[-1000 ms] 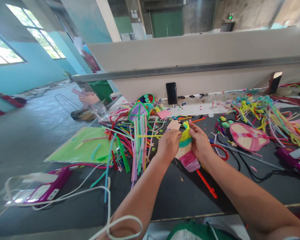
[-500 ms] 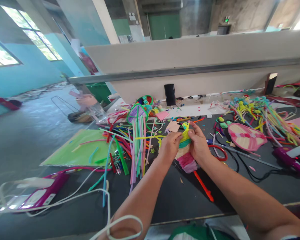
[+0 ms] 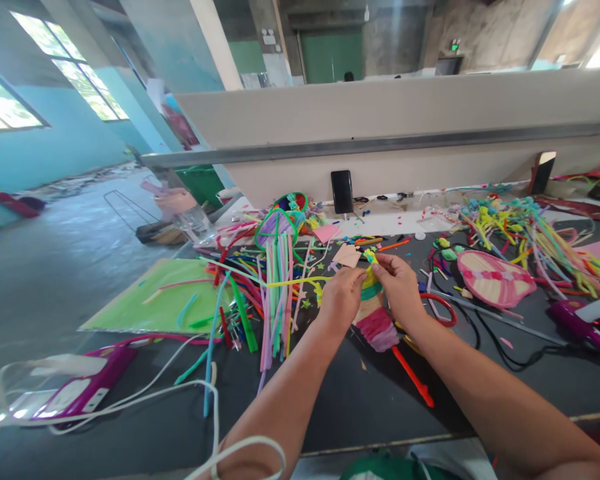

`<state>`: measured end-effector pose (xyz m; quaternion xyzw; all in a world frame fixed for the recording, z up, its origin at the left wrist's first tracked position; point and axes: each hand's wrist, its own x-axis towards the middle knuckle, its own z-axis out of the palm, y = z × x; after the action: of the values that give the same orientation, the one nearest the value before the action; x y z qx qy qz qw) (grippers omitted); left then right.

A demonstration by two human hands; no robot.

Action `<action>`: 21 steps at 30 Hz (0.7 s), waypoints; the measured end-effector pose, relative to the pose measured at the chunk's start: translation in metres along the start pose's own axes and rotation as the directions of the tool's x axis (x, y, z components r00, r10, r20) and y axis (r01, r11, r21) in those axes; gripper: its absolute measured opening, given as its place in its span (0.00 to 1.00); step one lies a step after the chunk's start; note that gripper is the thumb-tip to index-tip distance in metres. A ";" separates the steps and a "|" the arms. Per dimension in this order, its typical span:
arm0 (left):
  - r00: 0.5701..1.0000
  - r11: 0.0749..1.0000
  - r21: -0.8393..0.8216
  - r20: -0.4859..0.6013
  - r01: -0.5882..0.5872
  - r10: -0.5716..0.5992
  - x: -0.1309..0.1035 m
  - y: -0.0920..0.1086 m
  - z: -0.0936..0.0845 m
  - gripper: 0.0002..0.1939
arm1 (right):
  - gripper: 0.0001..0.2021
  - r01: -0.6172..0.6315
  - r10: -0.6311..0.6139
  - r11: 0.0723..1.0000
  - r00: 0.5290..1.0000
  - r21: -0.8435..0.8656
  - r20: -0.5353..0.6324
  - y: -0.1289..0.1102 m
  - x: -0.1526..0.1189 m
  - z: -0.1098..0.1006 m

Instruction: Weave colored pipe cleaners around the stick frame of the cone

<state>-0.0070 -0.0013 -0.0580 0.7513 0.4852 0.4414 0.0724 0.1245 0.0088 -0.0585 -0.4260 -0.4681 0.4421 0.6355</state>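
Between my two hands is a flat craft piece (image 3: 375, 327) striped in yellow, teal, beige, dark pink and lilac. An orange-red pipe cleaner (image 3: 414, 377) sticks out from its lower end like a stem. My left hand (image 3: 341, 293) is closed in a pinch at the yellow left edge. A yellow pipe cleaner (image 3: 300, 281) runs leftward from these fingers; its held end is hidden. My right hand (image 3: 400, 287) grips the upper right edge, thumb and fingers pressed together near a small yellow and turquoise fuzzy tip (image 3: 369, 255).
Bundled pastel pipe cleaners (image 3: 280, 300) lie left of my hands, beside a green plastic-wrapped sheet (image 3: 135, 300). A pink striped craft piece (image 3: 495, 279) and red-handled scissors (image 3: 447, 310) are on the right. A phone (image 3: 342, 191) leans at the back. White cable (image 3: 215, 400) loops near my left arm.
My right hand's fingers have come down and curled closer over the top of the craft piece. The yellow pipe cleaner slopes slightly differently. The view has shifted a little.
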 end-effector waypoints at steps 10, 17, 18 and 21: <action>0.999 1.000 0.014 0.051 0.016 -0.017 -0.002 -0.001 0.003 0.09 | 0.17 -0.375 0.355 0.866 0.927 0.330 0.122 -0.006 0.005 -0.004; 0.998 1.000 0.025 0.069 0.010 -0.012 -0.004 -0.001 0.006 0.10 | 0.18 -0.480 0.416 0.812 0.875 0.332 0.247 -0.005 0.010 -0.010; 0.997 1.000 0.027 0.074 0.012 -0.014 -0.004 0.000 0.006 0.10 | 0.18 -0.491 0.422 0.809 0.868 0.324 0.262 -0.004 0.011 -0.012; 0.996 0.999 0.046 0.086 0.023 -0.026 -0.005 0.001 0.006 0.10 | 0.17 -0.515 0.436 0.800 0.852 0.308 0.290 -0.001 0.013 -0.013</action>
<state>-0.0024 -0.0033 -0.0640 0.7652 0.5005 0.3966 0.0821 0.1400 0.0199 -0.0576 -0.3530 -0.3152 0.7104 0.5210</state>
